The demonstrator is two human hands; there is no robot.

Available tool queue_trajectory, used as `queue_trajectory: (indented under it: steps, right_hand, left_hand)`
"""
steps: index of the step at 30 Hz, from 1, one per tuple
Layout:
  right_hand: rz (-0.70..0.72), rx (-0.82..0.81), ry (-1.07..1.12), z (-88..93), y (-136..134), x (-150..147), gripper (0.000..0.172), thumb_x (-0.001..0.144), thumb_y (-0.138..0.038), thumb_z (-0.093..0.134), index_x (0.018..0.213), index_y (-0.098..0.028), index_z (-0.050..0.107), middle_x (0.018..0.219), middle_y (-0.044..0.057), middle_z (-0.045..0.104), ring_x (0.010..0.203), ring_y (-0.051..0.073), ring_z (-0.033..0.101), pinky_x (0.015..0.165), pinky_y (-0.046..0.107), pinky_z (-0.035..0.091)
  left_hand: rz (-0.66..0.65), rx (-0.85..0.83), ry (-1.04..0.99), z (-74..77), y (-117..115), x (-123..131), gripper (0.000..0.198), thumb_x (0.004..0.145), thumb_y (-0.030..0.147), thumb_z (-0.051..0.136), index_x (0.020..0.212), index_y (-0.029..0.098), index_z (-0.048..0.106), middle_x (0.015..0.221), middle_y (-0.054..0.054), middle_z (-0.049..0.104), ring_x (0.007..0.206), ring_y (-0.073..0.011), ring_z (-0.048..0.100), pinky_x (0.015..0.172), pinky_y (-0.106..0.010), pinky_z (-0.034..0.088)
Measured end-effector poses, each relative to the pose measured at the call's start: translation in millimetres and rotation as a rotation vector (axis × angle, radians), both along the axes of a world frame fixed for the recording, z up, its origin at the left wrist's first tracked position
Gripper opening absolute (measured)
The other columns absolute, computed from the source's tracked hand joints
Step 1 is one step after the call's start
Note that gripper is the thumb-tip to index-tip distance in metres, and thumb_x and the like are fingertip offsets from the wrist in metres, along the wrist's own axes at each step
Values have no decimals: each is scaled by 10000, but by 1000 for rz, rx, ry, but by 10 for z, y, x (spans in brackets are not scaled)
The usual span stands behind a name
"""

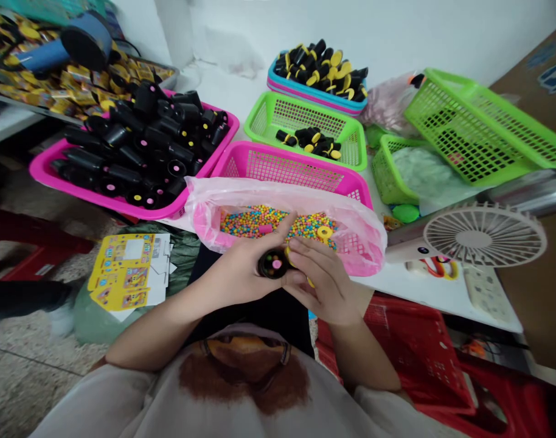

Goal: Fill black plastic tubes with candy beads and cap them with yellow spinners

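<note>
My left hand (pixel 248 264) is wrapped round a black bottle (pixel 272 264) with a pink dot on its end, its index finger stretched out past it. Against the other side of the bottle my right hand (pixel 321 280) is closed, with bits of yellow (pixel 291 257) showing between its fingers; I take this for a yellow cap, partly hidden. Just beyond both hands lies a pink basket lined with a clear plastic bag (pixel 360 234). Small coloured candy balls (pixel 260 218) fill part of it, with a yellow ring (pixel 324 232) and a pink piece (pixel 264 229) on top.
A pink basket (pixel 41 173) of black bottles stands left. Green (pixel 260 121) and blue (pixel 278 79) baskets at the back hold black-and-yellow pieces. A white fan (pixel 485 237) and more green baskets (pixel 469 115) are right. Red crates (pixel 396 353) stand below the table.
</note>
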State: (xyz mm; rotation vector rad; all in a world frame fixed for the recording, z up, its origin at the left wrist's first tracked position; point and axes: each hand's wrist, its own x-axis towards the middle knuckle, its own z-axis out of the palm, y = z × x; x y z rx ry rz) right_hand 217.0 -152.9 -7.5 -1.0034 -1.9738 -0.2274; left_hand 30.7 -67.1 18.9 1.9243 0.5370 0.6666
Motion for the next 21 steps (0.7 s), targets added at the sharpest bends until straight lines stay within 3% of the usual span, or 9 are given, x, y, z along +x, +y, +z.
queue_trajectory:
  steps: [9,12,15,18,21]
  right_hand:
    - [-81,88,-145,59,-8,33,698,998,-173,683,1633,-136,396,1258,174,784,1273,274,718,1028,448,664]
    - [-81,66,-115,94,-8,31,664,988,-173,694,1602,-188,443,1243,149,789,1252,275,729,1014,456,670]
    - [-41,0,6,98,12,3,546,994,-202,681,1515,-239,521,1219,133,777,1236,273,732,1001,471,668]
    - [-18,-44,115,79,37,-42,460,997,-219,665,1443,-245,556,1222,136,747,1212,259,728,995,459,662]
    - [0,26,82,62,58,-66,443,1000,-209,662,1429,-242,560,1217,122,737,1209,248,722,1018,458,649]
  left_hand:
    - [43,9,-86,-81,-5,67,320,892,383,746,1163,212,732,1473,-148,683,1271,-300,728,1037,-366,613]
    - [35,13,-95,-88,-17,84,458,903,380,736,1326,214,683,1284,-125,789,1134,-275,779,999,-370,622]
    - [14,-1,-104,-64,-37,81,671,918,356,726,1546,239,521,1075,-51,835,935,-218,789,908,-334,640]
    - [11,5,-129,-39,-52,62,784,919,369,743,1622,246,420,1022,-28,835,878,-191,768,868,-297,635]
    - [1,56,-180,-44,-51,36,835,925,374,752,1651,226,367,1065,-46,836,896,-182,764,889,-289,622]
